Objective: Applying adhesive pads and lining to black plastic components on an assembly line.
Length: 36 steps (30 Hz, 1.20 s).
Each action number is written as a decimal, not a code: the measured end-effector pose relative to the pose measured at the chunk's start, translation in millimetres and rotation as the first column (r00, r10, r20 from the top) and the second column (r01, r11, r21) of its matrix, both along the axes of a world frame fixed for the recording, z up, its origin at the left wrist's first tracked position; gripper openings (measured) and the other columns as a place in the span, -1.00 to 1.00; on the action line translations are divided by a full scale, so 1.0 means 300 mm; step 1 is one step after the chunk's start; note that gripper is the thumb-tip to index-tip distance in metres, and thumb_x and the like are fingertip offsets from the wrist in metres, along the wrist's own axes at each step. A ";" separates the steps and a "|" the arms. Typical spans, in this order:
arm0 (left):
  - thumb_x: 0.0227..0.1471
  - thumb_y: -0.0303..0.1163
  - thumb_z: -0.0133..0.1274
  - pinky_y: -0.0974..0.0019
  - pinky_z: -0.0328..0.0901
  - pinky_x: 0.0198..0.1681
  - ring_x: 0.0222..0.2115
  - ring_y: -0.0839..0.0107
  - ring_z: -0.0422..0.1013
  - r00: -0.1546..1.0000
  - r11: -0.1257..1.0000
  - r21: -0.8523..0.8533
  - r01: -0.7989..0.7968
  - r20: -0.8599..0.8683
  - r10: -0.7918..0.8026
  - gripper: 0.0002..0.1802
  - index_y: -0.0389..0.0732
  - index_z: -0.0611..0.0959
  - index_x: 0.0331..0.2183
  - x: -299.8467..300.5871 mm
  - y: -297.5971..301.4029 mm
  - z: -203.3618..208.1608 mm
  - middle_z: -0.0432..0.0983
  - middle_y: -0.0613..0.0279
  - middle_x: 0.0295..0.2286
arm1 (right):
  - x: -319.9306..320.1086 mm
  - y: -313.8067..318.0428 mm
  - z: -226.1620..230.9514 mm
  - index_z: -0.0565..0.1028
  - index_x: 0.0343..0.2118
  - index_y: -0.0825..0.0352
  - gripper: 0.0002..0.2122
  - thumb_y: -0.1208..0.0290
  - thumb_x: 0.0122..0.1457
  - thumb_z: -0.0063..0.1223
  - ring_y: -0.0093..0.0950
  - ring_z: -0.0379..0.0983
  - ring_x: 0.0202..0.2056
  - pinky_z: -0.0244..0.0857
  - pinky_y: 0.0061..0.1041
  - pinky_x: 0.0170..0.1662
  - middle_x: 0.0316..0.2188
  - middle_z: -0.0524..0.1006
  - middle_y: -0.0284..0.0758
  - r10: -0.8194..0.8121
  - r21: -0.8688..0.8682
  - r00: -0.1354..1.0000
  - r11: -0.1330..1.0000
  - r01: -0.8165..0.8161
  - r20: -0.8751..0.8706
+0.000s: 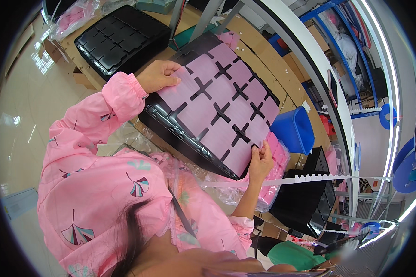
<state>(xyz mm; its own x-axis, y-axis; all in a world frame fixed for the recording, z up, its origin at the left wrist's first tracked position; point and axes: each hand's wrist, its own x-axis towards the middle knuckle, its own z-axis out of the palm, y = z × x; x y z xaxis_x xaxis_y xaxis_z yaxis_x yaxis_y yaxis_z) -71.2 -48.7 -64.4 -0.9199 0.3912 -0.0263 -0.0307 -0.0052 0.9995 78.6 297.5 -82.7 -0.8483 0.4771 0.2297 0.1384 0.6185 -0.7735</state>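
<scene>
A pink sheet with cross-shaped cutouts lies over a glossy black moulded plastic piece, and the black shows through the cutouts. At the sheet's far left edge my left hand is closed, its thumb and fingers pinching the sheet. My right hand holds the near right corner of the sheet between thumb and fingertips. The sheet stretches between both hands across the black piece, and some of the black piece's far left end stays uncovered.
Another black moulded piece sits at the far left of the brown table. A blue bin stands right of the work, beside bagged pink sheets. Black pieces are at right. A white toothed strip crosses near my right forearm.
</scene>
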 end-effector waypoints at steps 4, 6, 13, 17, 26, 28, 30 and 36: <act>-0.16 -0.55 -0.01 0.55 0.22 -0.49 -0.57 0.61 0.33 0.999 0.996 -0.081 -0.023 -0.031 0.021 -0.50 -0.38 0.35 -0.08 0.011 -0.024 -0.015 0.45 0.25 -0.53 | -0.023 0.022 -0.019 0.46 -0.25 0.40 -0.75 0.52 -0.05 0.06 -0.57 0.36 -0.52 0.26 -0.61 -0.42 -0.53 0.47 -0.32 0.042 0.046 0.999 0.998 -0.040 -0.030; -0.16 -0.56 -0.01 0.57 0.22 -0.50 -0.58 0.65 0.32 0.999 0.995 -0.099 -0.026 -0.046 0.021 -0.48 -0.35 0.34 -0.06 0.029 -0.026 0.012 0.44 0.30 -0.55 | -0.038 0.025 -0.022 0.49 -0.31 0.42 -0.80 0.52 -0.05 0.06 -0.51 0.41 -0.47 0.28 -0.57 -0.36 -0.48 0.50 -0.26 0.072 0.130 0.996 0.989 -0.065 -0.045; -0.19 -0.50 -0.02 0.52 0.24 -0.47 -0.57 0.62 0.33 0.993 0.960 -0.278 -0.014 -0.120 -0.020 -0.56 -0.35 0.46 -0.15 0.034 -0.052 0.013 0.47 0.25 -0.51 | -0.087 0.019 -0.012 0.49 -0.34 0.40 -0.81 0.48 -0.05 0.06 -0.45 0.44 -0.44 0.29 -0.53 -0.31 -0.46 0.51 -0.24 0.110 0.162 0.993 0.981 -0.103 -0.035; -0.20 -0.49 -0.01 0.52 0.25 -0.44 -0.55 0.60 0.34 0.991 0.956 -0.291 -0.028 -0.133 -0.011 -0.62 -0.37 0.52 -0.23 0.038 -0.049 0.021 0.50 0.22 -0.47 | -0.094 0.013 0.000 0.50 -0.35 0.40 -0.81 0.45 -0.04 0.06 -0.46 0.44 -0.45 0.29 -0.55 -0.32 -0.46 0.51 -0.25 0.087 0.143 0.996 0.986 -0.088 0.012; -0.22 -0.48 0.00 0.50 0.26 -0.42 -0.53 0.59 0.36 0.988 0.930 -0.368 -0.016 -0.148 -0.042 -0.62 -0.37 0.52 -0.24 0.020 -0.054 -0.004 0.51 0.16 -0.46 | -0.099 0.024 -0.005 0.50 -0.35 0.40 -0.80 0.40 -0.03 0.06 -0.46 0.44 -0.45 0.29 -0.55 -0.33 -0.47 0.51 -0.24 0.079 0.182 0.995 0.979 -0.089 0.062; -0.23 -0.48 0.00 0.49 0.27 -0.40 -0.51 0.58 0.36 0.989 0.931 -0.364 -0.023 -0.145 -0.032 -0.62 -0.37 0.52 -0.24 0.020 -0.053 -0.004 0.51 0.16 -0.45 | -0.099 0.022 -0.003 0.50 -0.35 0.40 -0.79 0.40 -0.03 0.06 -0.46 0.44 -0.45 0.29 -0.54 -0.33 -0.47 0.51 -0.24 0.082 0.185 0.995 0.978 -0.092 0.060; -0.22 -0.45 0.01 0.47 0.27 -0.39 -0.50 0.53 0.38 0.986 0.926 -0.378 -0.015 -0.160 -0.050 -0.61 -0.37 0.52 -0.24 0.020 -0.054 0.003 0.51 0.13 -0.45 | -0.100 0.014 0.011 0.49 -0.35 0.40 -0.79 0.40 -0.03 0.06 -0.48 0.44 -0.46 0.29 -0.54 -0.33 -0.47 0.51 -0.24 0.100 0.145 0.992 0.983 -0.110 0.075; -0.21 -0.31 0.04 0.35 0.29 -0.35 -0.44 0.27 0.43 0.931 0.879 -0.470 -0.084 -0.353 -0.099 -0.59 -0.28 0.54 -0.24 0.016 -0.071 0.035 0.50 0.03 -0.42 | -0.104 0.006 0.066 0.48 -0.31 0.38 -0.74 0.30 -0.02 0.04 -0.33 0.44 -0.38 0.29 -0.43 -0.27 -0.38 0.50 -0.20 0.086 0.316 0.972 0.936 -0.154 0.218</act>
